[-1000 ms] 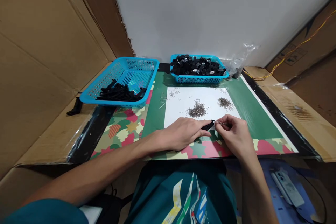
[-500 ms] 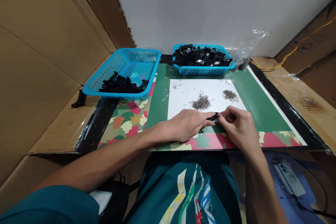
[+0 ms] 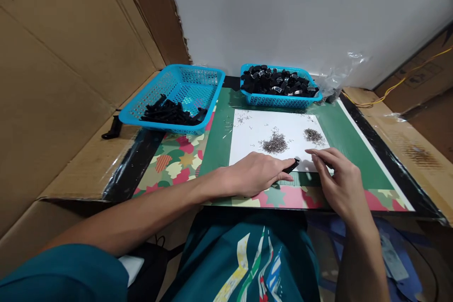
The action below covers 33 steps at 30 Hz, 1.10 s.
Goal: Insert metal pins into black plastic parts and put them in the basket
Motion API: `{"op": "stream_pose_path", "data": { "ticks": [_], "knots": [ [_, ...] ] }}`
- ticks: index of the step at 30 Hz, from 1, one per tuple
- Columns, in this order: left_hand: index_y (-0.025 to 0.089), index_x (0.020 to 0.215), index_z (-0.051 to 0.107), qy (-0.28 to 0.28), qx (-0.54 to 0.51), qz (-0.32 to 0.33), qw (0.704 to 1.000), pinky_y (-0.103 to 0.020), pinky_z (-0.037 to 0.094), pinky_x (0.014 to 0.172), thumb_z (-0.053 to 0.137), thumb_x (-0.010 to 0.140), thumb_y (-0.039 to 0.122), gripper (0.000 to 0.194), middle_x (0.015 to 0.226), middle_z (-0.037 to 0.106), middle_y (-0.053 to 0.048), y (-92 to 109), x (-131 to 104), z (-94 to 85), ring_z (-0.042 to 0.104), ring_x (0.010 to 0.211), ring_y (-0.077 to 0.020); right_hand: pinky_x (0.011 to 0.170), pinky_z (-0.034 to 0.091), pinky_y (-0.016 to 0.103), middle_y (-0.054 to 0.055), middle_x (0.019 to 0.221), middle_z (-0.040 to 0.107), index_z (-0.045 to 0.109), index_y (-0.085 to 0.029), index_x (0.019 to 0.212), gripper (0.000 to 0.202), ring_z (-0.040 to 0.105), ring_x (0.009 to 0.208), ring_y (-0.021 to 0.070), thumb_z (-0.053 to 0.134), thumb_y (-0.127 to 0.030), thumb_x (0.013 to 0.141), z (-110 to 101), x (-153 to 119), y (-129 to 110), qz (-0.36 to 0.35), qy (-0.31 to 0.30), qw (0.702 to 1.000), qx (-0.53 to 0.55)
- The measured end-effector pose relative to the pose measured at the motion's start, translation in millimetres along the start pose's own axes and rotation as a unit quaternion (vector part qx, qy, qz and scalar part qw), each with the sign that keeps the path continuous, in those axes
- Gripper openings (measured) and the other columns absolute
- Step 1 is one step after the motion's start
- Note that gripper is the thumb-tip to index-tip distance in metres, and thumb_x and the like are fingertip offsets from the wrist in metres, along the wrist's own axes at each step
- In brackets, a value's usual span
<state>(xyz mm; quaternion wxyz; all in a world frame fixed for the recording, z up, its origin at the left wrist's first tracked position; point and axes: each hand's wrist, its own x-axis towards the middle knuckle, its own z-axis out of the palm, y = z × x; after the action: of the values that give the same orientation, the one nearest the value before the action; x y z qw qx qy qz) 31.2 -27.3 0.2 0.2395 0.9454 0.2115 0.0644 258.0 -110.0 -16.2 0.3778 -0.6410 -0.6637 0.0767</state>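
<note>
My left hand (image 3: 260, 173) rests on the front of the white sheet (image 3: 244, 139), its index finger and thumb closed around a narrow black plastic part (image 3: 292, 166). The part's far end pokes out past the fingertips. To the right, my right hand (image 3: 338, 174) hovers just off the part, index finger stretched forward over the thumb and the other fingers curled. Whatever sits between those fingers is too small or hidden to make out. Beyond the hands lie a larger pile of tiny metal pieces (image 3: 275, 143) and a smaller pile (image 3: 313, 135).
A blue basket (image 3: 208, 125) at the left holds long black parts. Another blue basket (image 3: 283, 100) at the back is full of black pieces, with a clear plastic bag (image 3: 334, 82) beside it. One loose black part (image 3: 113, 127) lies on the cardboard at far left.
My right hand has drawn back to the right, away from the black part it was touching. My left hand keeps its grip on the part. The whole view has shifted slightly.
</note>
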Motion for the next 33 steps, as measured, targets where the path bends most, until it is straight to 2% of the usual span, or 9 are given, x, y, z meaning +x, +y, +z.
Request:
{"op": "stream_pose_path", "data": {
  "ticks": [2,4,8,11,15,25,30,33],
  "knots": [
    [0.022,0.149,0.056,0.01,0.0,0.004,1.0,-0.028,0.048,0.07,0.051,0.112,0.043,0.043,0.106,0.081,-0.009,0,-1,2.3,0.078,0.09,-0.0258,0.08,0.055,0.035,0.009,0.106,0.077,0.082,-0.022,0.108,0.027,0.073,0.093,0.0234,0.057,-0.033,0.106,1,0,-1,-0.017,0.035,0.999,-0.012],
    [0.023,0.147,0.057,0.013,0.0,0.005,1.0,-0.027,0.049,0.071,0.052,0.111,0.043,0.041,0.104,0.081,-0.008,0,-1,3.3,0.078,0.089,-0.0252,0.082,0.057,0.037,0.009,0.102,0.079,0.082,-0.022,0.1,0.023,0.076,0.092,0.0246,0.064,-0.035,0.103,3,-2,-4,-0.008,0.079,0.997,-0.003],
    [0.023,0.147,0.057,0.01,0.0,0.001,1.0,-0.027,0.048,0.07,0.052,0.112,0.041,0.04,0.104,0.081,-0.009,0,-1,3.1,0.078,0.09,-0.025,0.073,0.061,0.035,0.006,0.084,0.082,0.079,-0.02,0.091,0.021,0.08,0.077,0.024,0.075,-0.04,0.096,10,-3,-9,0.107,0.14,0.978,0.116],
    [0.021,0.146,0.058,0.011,-0.007,0.005,1.0,-0.028,0.047,0.069,0.051,0.112,0.041,0.04,0.108,0.081,-0.01,-1,-1,2.3,0.079,0.092,-0.0268,0.067,0.063,0.034,0.007,0.078,0.08,0.076,-0.018,0.087,0.026,0.079,0.069,0.0233,0.078,-0.044,0.093,16,-1,-10,0.162,0.128,0.958,0.199],
    [0.02,0.144,0.06,0.004,-0.017,0.003,1.0,-0.03,0.047,0.069,0.05,0.112,0.039,0.038,0.11,0.081,-0.011,-2,-1,0.6,0.079,0.094,-0.0288,0.065,0.062,0.034,0.007,0.075,0.079,0.075,-0.018,0.085,0.029,0.076,0.063,0.0222,0.08,-0.046,0.09,22,3,-9,0.169,0.104,0.955,0.221],
    [0.02,0.144,0.061,-0.009,-0.042,-0.016,0.999,-0.031,0.048,0.073,0.046,0.113,0.038,0.038,0.111,0.081,-0.012,1,-1,-5.6,0.078,0.096,-0.0294,0.065,0.054,0.032,0.005,0.072,0.077,0.073,-0.02,0.082,0.028,0.072,0.064,0.0214,0.072,-0.044,0.096,22,4,-15,0.117,0.086,0.982,0.119],
    [0.021,0.144,0.062,-0.015,-0.056,-0.024,0.998,-0.032,0.049,0.076,0.043,0.113,0.035,0.038,0.118,0.08,-0.012,1,-1,-8.8,0.077,0.098,-0.0296,0.061,0.053,0.031,0.005,0.065,0.075,0.072,-0.02,0.078,0.028,0.071,0.058,0.0216,0.072,-0.042,0.094,27,8,-15,0.139,0.08,0.978,0.132],
    [0.023,0.149,0.06,-0.014,-0.077,-0.037,0.996,-0.029,0.046,0.072,0.04,0.114,0.038,0.042,0.113,0.08,-0.009,1,-1,-12.9,0.076,0.092,-0.0258,0.061,0.051,0.032,0.004,0.064,0.073,0.071,-0.02,0.075,0.028,0.068,0.057,0.0206,0.071,-0.041,0.093,33,9,-16,0.135,0.079,0.982,0.108]
  ]
}}
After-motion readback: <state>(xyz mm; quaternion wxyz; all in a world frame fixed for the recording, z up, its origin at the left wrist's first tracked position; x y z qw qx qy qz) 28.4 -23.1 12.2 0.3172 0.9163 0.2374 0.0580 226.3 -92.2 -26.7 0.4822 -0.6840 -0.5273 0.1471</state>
